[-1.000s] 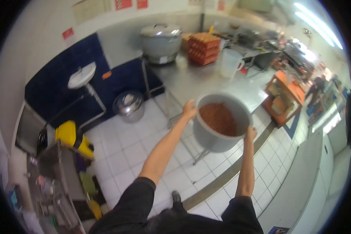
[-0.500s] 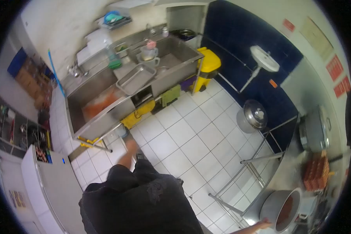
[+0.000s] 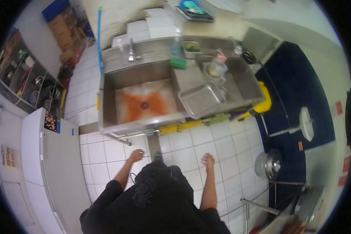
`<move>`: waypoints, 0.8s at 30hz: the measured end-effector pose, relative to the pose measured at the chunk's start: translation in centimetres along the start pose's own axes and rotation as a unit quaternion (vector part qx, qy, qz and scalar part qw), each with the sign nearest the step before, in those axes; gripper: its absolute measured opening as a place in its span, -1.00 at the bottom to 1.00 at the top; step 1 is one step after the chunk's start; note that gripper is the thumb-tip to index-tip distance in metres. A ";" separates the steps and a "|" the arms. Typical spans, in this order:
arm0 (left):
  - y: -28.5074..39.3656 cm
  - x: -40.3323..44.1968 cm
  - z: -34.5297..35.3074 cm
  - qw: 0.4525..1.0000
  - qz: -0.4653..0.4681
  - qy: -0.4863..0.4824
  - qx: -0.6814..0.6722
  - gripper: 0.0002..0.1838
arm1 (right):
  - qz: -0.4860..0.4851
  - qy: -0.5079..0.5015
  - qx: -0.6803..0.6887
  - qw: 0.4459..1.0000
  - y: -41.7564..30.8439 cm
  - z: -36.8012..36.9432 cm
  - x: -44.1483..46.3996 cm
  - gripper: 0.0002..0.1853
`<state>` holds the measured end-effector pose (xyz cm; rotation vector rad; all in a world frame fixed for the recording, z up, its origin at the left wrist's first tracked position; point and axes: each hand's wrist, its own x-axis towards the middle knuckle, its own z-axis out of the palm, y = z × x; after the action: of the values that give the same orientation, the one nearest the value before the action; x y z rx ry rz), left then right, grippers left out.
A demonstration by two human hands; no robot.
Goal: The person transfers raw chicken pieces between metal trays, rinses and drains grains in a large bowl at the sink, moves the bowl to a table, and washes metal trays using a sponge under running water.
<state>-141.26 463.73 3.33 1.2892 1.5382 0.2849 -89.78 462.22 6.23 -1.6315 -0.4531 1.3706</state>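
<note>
My left hand [image 3: 136,155] hangs below the front of the steel sink [image 3: 105,97], its fingers loosely curled and no object seen in it. My right hand [image 3: 208,160] is over the tiled floor, empty, with fingers slightly bent and apart. Orange-red residue [image 3: 132,104] spreads around the drain in the left basin. A metal tray [image 3: 202,99] rests tilted between the basins. Beside it, in the right basin, is a clear jug [image 3: 216,71]. Near the back edge lies a green sponge [image 3: 178,63]. Neither hand touches the sink.
To the left stands a white fridge [image 3: 60,156], with shelves [image 3: 31,78] behind it. Yellow cloths [image 3: 183,126] hang under the sink's edge. At the right are a yellow bin [image 3: 264,99], a lidded pot [image 3: 267,164], a small washbasin [image 3: 306,124] and table legs [image 3: 257,204].
The grey pot that both hands held earlier, and only my right hand touched half a second ago, is out of view. My view has swung left to the sink; both hands are off the pot.
</note>
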 end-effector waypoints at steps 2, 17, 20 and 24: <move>5.2 -0.6 -0.8 0.995 0.037 0.065 0.059 -0.70 | -0.021 0.002 -0.061 0.998 -7.1 6.6 4.8 -0.51; 17.6 15.0 -16.2 0.945 0.090 0.259 -0.180 -0.79 | -0.161 0.202 -0.063 0.964 -18.6 23.1 16.3 -0.54; 21.4 19.2 -22.5 0.950 0.064 0.276 -0.132 -0.78 | -0.186 0.135 -0.198 0.953 -18.6 24.6 15.6 -0.66; 25.2 26.2 -30.5 0.951 0.086 0.275 0.111 -0.81 | -0.199 0.032 -0.338 0.919 -18.6 30.7 15.9 -0.75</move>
<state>-147.86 507.74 19.73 1.6131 1.9673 0.6399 -107.79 496.27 13.98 -1.9682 -1.2492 0.8857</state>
